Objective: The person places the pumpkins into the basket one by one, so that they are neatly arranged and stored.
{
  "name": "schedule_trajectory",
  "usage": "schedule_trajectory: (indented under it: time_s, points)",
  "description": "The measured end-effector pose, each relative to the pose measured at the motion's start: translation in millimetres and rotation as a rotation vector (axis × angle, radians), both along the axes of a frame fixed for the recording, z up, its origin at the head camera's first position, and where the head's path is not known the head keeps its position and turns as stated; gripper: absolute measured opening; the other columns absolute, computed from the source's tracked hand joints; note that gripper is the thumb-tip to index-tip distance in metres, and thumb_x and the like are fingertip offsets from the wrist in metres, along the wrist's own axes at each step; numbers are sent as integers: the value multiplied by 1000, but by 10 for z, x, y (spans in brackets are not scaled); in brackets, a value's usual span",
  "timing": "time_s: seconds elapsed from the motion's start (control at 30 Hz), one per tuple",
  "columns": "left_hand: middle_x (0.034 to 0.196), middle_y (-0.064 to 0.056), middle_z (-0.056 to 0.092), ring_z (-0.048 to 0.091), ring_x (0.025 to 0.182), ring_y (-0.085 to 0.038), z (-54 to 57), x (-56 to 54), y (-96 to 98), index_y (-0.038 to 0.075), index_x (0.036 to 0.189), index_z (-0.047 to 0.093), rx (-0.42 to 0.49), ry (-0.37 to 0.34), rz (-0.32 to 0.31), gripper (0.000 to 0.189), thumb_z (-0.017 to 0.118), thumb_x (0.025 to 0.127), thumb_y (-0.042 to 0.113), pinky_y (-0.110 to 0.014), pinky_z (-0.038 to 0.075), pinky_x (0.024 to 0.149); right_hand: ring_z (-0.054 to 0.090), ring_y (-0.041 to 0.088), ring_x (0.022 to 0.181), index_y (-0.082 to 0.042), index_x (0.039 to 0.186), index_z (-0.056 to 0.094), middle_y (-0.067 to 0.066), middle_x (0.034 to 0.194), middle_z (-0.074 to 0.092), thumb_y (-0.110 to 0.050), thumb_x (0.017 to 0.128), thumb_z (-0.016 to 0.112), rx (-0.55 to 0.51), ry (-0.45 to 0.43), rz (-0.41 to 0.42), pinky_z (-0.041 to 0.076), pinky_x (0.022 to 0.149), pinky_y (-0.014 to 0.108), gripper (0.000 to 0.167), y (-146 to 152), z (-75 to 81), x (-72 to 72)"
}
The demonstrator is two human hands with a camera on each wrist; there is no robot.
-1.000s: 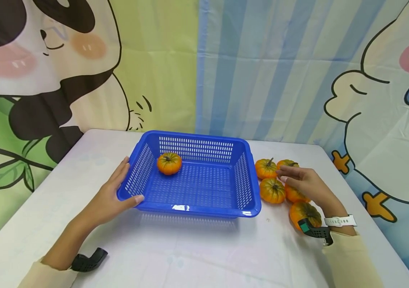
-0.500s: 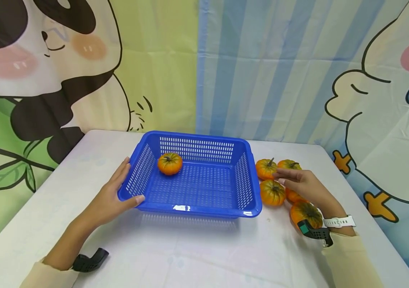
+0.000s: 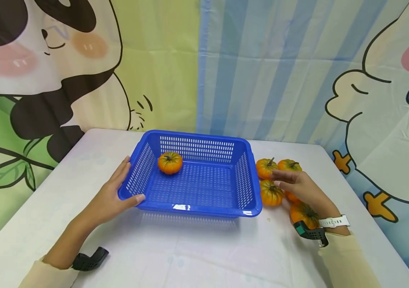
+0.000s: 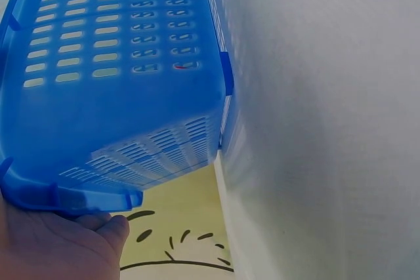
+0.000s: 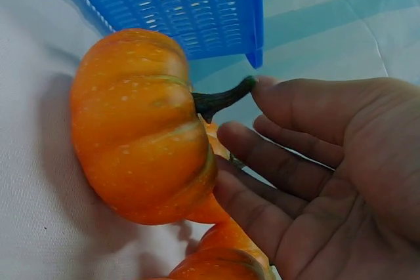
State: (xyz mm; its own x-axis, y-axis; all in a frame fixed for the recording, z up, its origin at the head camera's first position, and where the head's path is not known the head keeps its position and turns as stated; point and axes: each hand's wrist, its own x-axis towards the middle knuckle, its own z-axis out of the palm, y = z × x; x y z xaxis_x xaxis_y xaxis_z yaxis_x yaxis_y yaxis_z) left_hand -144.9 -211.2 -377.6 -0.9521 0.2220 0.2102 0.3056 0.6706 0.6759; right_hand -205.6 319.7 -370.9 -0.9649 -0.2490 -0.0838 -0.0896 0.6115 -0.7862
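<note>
A blue plastic basket (image 3: 204,208) with slotted sides sits on the table, one small orange pumpkin (image 3: 170,163) inside it at the left. My left hand (image 3: 109,200) holds the basket's near-left corner, thumb over the front rim and fingers along the left side. Beside the basket's right side lie several more pumpkins. My right hand (image 3: 299,187) hovers over them with fingers apart and slightly bent. In the right wrist view, its thumb is at the stem tip of the nearest pumpkin (image 5: 141,129); other fingertips are near that pumpkin, and contact is unclear.
A back-left pumpkin (image 3: 266,168), a back-right pumpkin (image 3: 290,165) and a front pumpkin (image 3: 303,215) crowd around the right hand and wrist. The white table (image 3: 190,252) ends against a printed cloth backdrop (image 3: 255,72).
My right hand has shifted slightly left and toward me, over the pumpkin nearest the basket. The left hand and the basket stay in place.
</note>
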Motion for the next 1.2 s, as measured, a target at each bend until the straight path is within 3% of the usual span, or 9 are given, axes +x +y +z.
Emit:
schedule_trajectory:
  time_s: [0.13,0.43,0.67,0.87,1.07,1.2]
  points:
    - [163,-4,-2,7,146,-39,9,6,-1,7,156,7,-5,-8,2,102,72,85,41,-71,24,101,55,36,121,-1,138,53,18,130,60,-20,96,63,45,-18,-17,48,95,46,48,6,-5,-20]
    - [163,-4,-2,6,146,-38,-1,0,-13,7,156,7,-3,0,-1,102,72,85,40,-71,23,102,56,39,117,0,137,54,22,131,57,-25,95,64,178,-54,48,48,96,50,50,-28,11,-12]
    - [163,-2,-3,6,146,-38,-14,-12,-10,7,156,7,0,-2,-5,102,72,85,40,-71,22,102,62,27,102,-3,134,59,20,128,59,-25,94,65,157,-74,44,53,89,42,46,3,-13,-10]
    - [163,-1,-4,6,146,-38,-33,-21,-10,8,156,6,-6,-3,1,101,72,85,38,-72,23,101,58,37,113,-4,132,61,23,129,58,-23,94,66,133,-47,48,50,93,47,42,2,11,9]
    - [163,-1,-4,6,146,-39,-38,-27,-5,8,156,6,-5,-5,3,102,72,85,40,-71,24,101,58,30,97,-4,135,58,21,124,61,-28,93,67,127,-19,-34,53,80,37,49,-26,58,31]
    - [163,0,-4,6,146,-39,-34,-29,-2,8,156,6,0,-1,3,101,72,85,39,-71,24,101,59,31,104,-8,137,56,20,131,57,-31,94,66,111,13,-93,53,87,42,50,-32,67,32]
